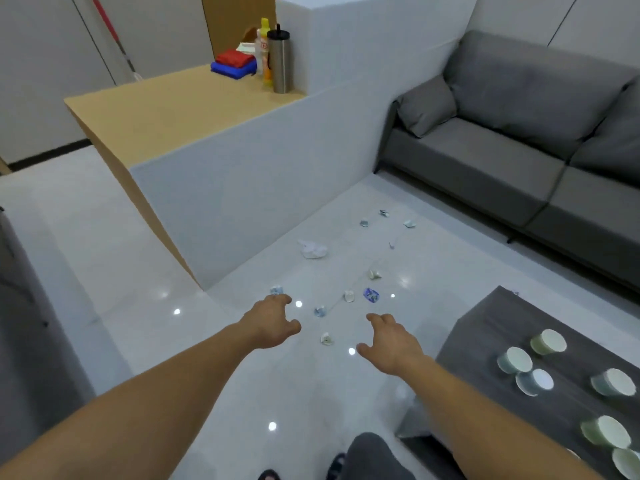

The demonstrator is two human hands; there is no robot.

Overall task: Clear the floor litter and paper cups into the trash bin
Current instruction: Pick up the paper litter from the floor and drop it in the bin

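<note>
Several small scraps of litter lie on the glossy white floor: a crumpled white paper [312, 250], a blue wrapper [371, 294], a small white scrap [326, 338] between my hands, and others further off near the sofa. Several paper cups [514, 360] stand on the dark low table [485, 327] at the right. My left hand [273, 323] and my right hand [389, 342] both reach out above the floor, fingers loosely spread, holding nothing. No trash bin is in view.
A grey sofa [502, 150] runs along the right. A white partition with a wooden counter [166, 109] stands ahead, carrying a steel tumbler [280, 62], bottles and folded cloths. My knee and shoes show at the bottom edge.
</note>
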